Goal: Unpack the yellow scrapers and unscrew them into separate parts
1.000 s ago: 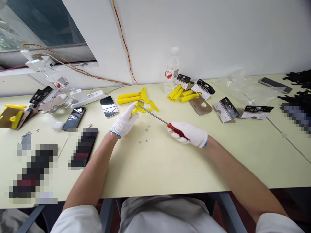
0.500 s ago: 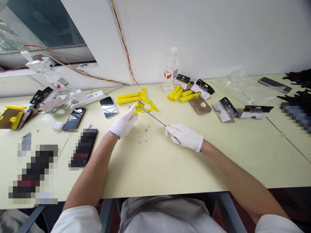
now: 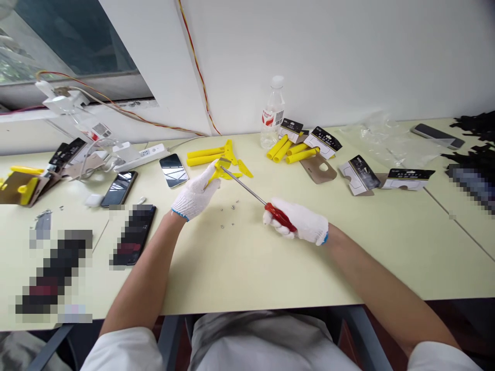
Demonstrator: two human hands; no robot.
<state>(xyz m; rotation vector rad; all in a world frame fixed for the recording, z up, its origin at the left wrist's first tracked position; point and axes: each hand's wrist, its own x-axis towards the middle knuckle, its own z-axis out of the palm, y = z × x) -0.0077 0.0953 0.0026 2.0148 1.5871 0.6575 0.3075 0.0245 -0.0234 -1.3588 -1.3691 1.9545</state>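
Gripping screwdriver [image 3: 255, 195] in curled right hand [image 3: 297, 220] and pinching yellow piece [image 3: 218, 167] in nearly closed left hand [image 3: 198, 190], could slip and jab the latter if pushed askew.

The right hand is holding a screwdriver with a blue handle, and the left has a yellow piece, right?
Not quite: the head view shows the handle is red, not blue. The right hand does hold the screwdriver, and the left hand has a yellow piece.
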